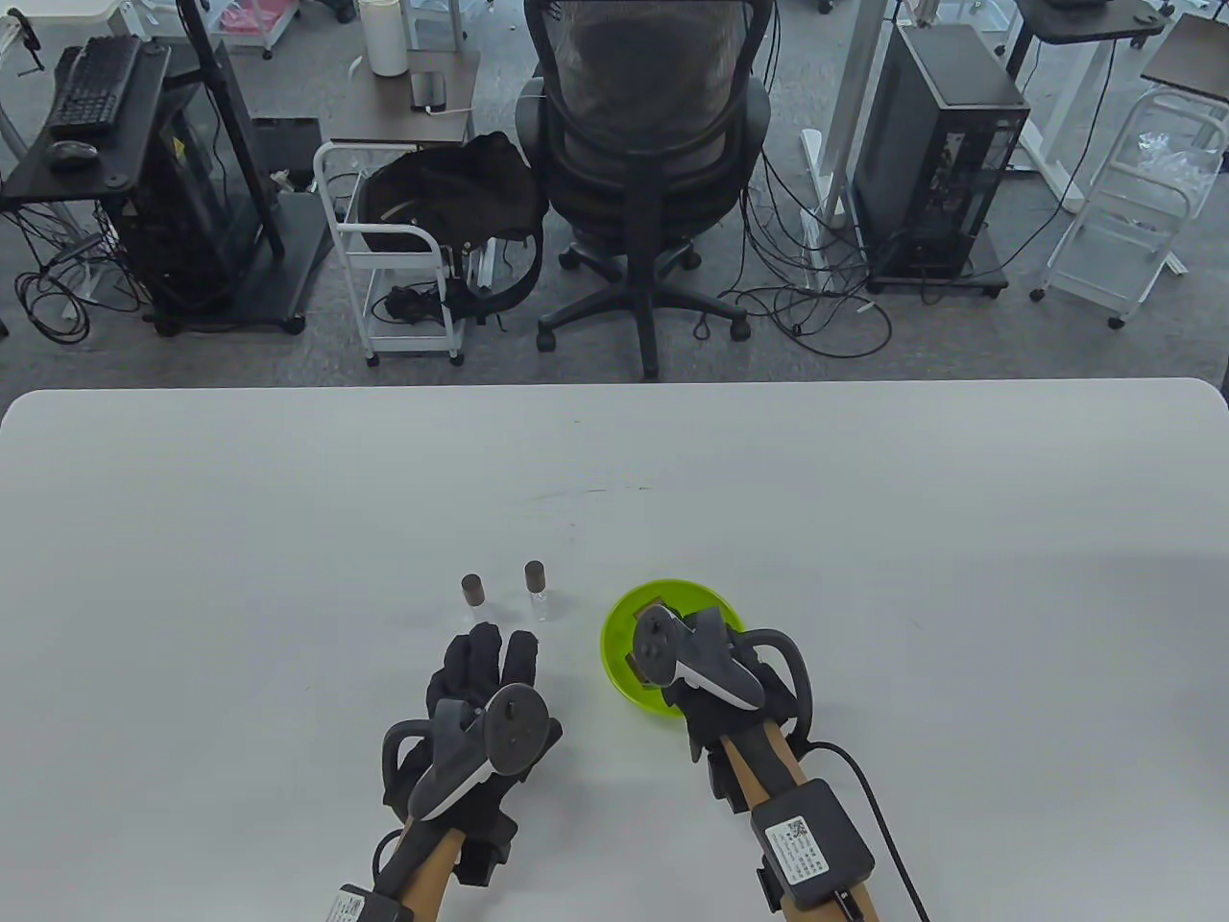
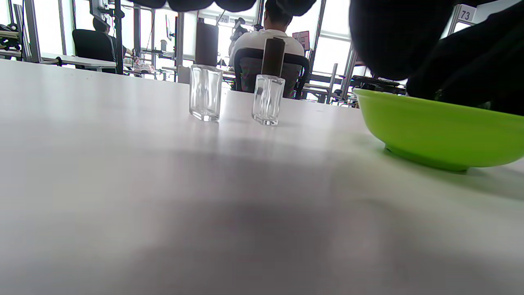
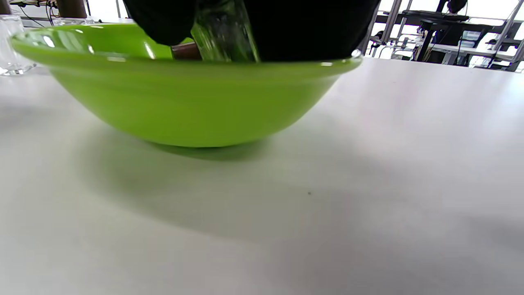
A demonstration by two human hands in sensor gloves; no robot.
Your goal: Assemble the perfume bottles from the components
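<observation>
- Where the white table fills the lower half of the table view, two small perfume bottles stand upright near the middle, side by side but apart: the left bottle and the right bottle.
- Each is clear, square-sided glass topped with a dark brown cap, plain to see in the left wrist view.
- A lime-green bowl sits just right of them, lower centre.
- The right hand reaches into the bowl, fingers hidden; a glass piece and a brown cap show beneath it, though I cannot tell whether it grips them.
- The left hand lies below the bottles, fingers straight, holding nothing.
</observation>
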